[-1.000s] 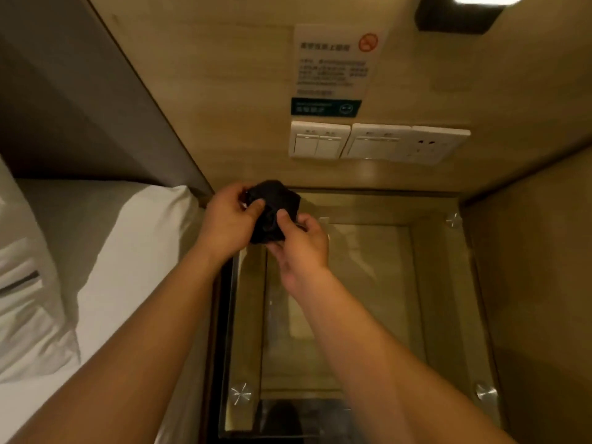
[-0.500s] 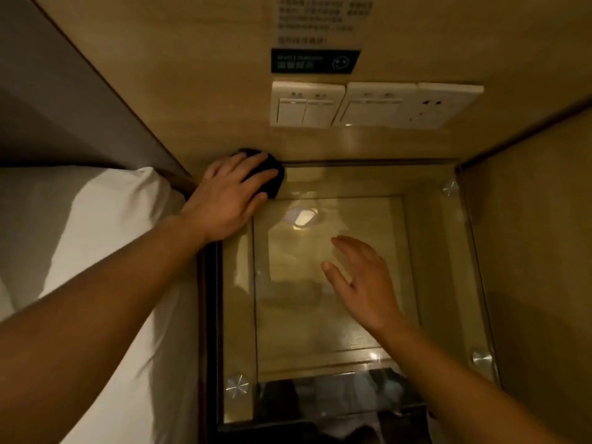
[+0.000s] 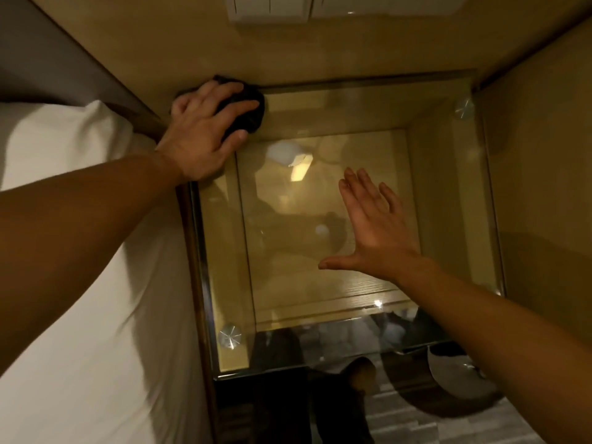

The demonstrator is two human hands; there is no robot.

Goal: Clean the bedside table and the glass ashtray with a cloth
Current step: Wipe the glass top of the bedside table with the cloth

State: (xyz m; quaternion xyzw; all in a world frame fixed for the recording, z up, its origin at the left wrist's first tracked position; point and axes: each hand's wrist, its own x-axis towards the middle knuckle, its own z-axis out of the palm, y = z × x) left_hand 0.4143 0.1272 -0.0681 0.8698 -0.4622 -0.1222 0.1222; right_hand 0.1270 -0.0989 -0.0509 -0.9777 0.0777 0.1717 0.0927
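Scene: a person leans over a glass-topped bedside table (image 3: 448, 187) set in a wood-panelled alcove, a white bed (image 3: 80, 283) along its left edge.
Left hand (image 3: 205, 129): pressed flat, fingers spread over a bunched dark cloth (image 3: 248, 115), pinning it to the table's far-left corner against the back wall.
Right hand (image 3: 374, 229): wide, holding nothing, palm down near the table's middle; contact with the glass cannot be told.
Ashtray: not in view.
Key relation: the unwiped glass lies right of and nearer than the cloth, so the left hand's stroke likely runs along the back edge toward the far-right corner.
Stage: wiping looks barely begun.
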